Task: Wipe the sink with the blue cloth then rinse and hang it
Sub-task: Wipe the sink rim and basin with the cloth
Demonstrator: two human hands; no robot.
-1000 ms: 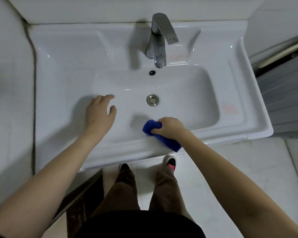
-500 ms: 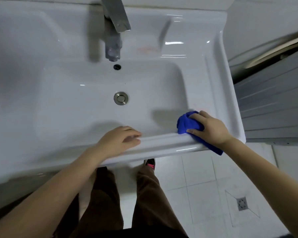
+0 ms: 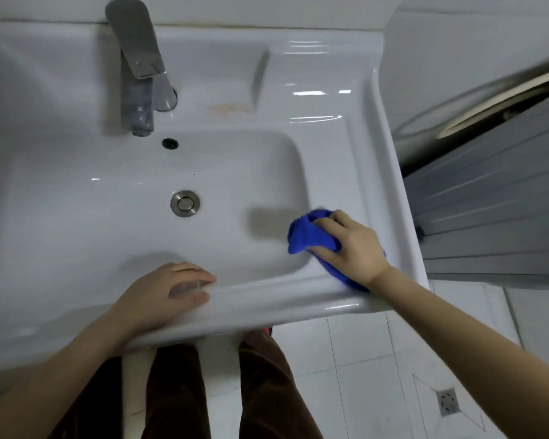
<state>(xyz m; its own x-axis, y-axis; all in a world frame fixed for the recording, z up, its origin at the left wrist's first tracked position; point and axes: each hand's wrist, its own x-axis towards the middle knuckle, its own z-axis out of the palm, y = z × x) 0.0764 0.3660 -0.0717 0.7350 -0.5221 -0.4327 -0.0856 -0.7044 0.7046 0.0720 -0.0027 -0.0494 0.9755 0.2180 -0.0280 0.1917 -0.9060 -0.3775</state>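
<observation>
The right hand (image 3: 349, 245) gripped the bunched blue cloth (image 3: 308, 232) at the sink's (image 3: 267, 299) near right corner, while the left hand (image 3: 168, 293) rested slack-fingered on the glossy near rim, where it might slip.

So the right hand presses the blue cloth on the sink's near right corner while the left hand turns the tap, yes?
Not quite. The left hand is not on the tap; it rests on the front rim of the sink, as the head view shows. The right hand does press the blue cloth on the near right corner.
</observation>
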